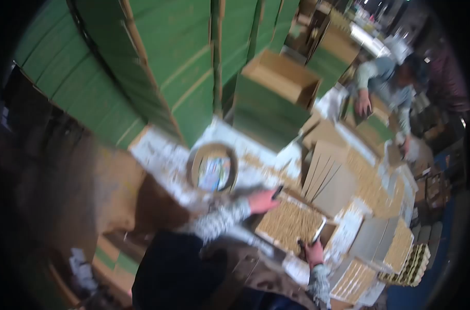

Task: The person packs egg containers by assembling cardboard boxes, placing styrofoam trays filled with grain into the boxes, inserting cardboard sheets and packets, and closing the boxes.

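An open carton filled with many thin tan stick-like pieces lies tilted in front of me, between my two hands. My left hand is at its upper left edge, fingers stretched toward the rim with dark tips; blur hides whether it grips anything. My right hand is at the lower right corner, its dark-tipped fingers spread apart over the edge of the tan pieces. Beyond the carton, grey-brown cardboard sheets lie fanned out. A round tub with a colourful printed paper inside stands left of my left hand.
Tall green cartons are stacked at the back left. An open green box stands on the white worktop. Loose tan pieces cover the right side. Another person handles a box at the upper right. Egg-tray-like stacks stand lower right.
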`<state>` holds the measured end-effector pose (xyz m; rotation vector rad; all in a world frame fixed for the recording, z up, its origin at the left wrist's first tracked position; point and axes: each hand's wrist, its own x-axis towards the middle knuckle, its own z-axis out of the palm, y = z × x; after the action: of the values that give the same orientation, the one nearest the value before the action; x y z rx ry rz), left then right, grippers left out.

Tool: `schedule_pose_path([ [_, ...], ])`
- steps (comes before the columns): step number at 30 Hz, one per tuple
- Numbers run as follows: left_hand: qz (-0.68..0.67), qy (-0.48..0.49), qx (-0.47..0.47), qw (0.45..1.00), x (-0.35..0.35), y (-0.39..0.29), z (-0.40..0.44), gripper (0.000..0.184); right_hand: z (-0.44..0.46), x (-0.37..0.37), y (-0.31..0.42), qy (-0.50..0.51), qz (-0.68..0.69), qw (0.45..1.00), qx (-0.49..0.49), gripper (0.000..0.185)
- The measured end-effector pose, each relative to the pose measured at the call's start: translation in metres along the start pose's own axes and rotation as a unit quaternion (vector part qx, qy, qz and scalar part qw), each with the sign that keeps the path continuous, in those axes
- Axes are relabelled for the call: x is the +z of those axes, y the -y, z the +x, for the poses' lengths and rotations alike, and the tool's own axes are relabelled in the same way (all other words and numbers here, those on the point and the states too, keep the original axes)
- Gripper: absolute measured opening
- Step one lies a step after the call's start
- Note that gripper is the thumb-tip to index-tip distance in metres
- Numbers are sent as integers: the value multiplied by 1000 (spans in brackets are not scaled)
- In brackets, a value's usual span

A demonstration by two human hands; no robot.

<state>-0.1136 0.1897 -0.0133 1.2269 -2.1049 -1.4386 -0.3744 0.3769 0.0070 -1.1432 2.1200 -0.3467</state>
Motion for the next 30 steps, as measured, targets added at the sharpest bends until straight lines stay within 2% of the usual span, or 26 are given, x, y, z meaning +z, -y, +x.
schedule_pose_path([
  [1,85,49,36,994,-12,3,7,56,1,16,13,-60,-214,972,80,83],
  [2,7,4,62,998,-22,5,0,52,10,28,-7,-95,-287,953,6,93],
  [3,-71,-42,90,993,-41,-4,-15,48,13,28,-9,-90,-282,954,-39,92],
  [4,-33,-126,70,989,-58,2,-22,43,21,29,-12,-48,-339,938,-56,92],
  [5,9,-207,54,977,-78,9,-27,39,36,35,-15,12,-363,932,-5,90],
  [6,60,-231,-80,968,-105,5,-35,41,50,43,-24,14,-383,923,-30,83],
  [7,174,-314,-71,931,-105,55,-36,42,60,44,-30,11,-402,914,-51,76],
  [8,235,-296,-138,916,-115,62,-40,48,64,27,-11,83,-393,915,-39,68],
  [9,242,-314,-131,909,-110,95,-35,52,69,1,17,152,-380,912,-28,61],
  [11,178,-374,-149,898,-95,107,-25,56,81,-53,50,133,-227,965,-6,50],
  [12,159,-366,-161,902,-93,138,-16,56,95,-71,40,44,-2,999,1,52],
  [13,211,-386,-141,887,-94,151,-15,52,107,-89,29,-51,220,974,2,54],
  [14,221,-418,-115,873,-93,171,-14,46,110,-109,39,-157,211,964,46,61],
  [15,218,-359,-223,879,-105,143,-20,43,108,-124,46,-255,198,942,90,69],
  [16,204,-302,-274,890,-115,132,-22,40,136,-112,2,-277,170,941,94,81],
  [17,215,-331,-283,874,-119,133,-25,39,172,-92,-51,-297,143,939,98,94],
  [19,237,-384,-300,840,-123,133,-33,37,229,-51,-140,-174,296,937,68,100],
  [20,229,-365,-314,846,-128,98,-35,34,221,-55,-130,-187,244,947,93,92],
  [23,255,-424,-208,844,-129,53,-38,34,214,-64,-122,-302,97,941,120,68],
  [24,327,-468,-46,820,-110,19,-36,32,196,-82,-98,-313,123,934,124,63],
  [25,258,-393,111,875,-97,-15,-30,35,190,-95,-97,-301,79,943,120,54],
  [26,185,-276,218,918,-71,-23,-21,37,202,-84,-125,-407,-65,902,130,47],
  [27,227,-210,326,893,-32,-22,-11,36,193,-94,-120,-439,-134,883,97,44],
  [28,133,-159,336,919,19,-33,-5,37,163,-114,-81,-437,-59,897,26,42],
  [29,365,18,319,874,39,-74,0,38,139,-122,-58,-479,-66,874,-56,38],
  [30,383,11,308,871,45,-70,-7,37,105,-132,-12,-445,60,875,-182,37],
])
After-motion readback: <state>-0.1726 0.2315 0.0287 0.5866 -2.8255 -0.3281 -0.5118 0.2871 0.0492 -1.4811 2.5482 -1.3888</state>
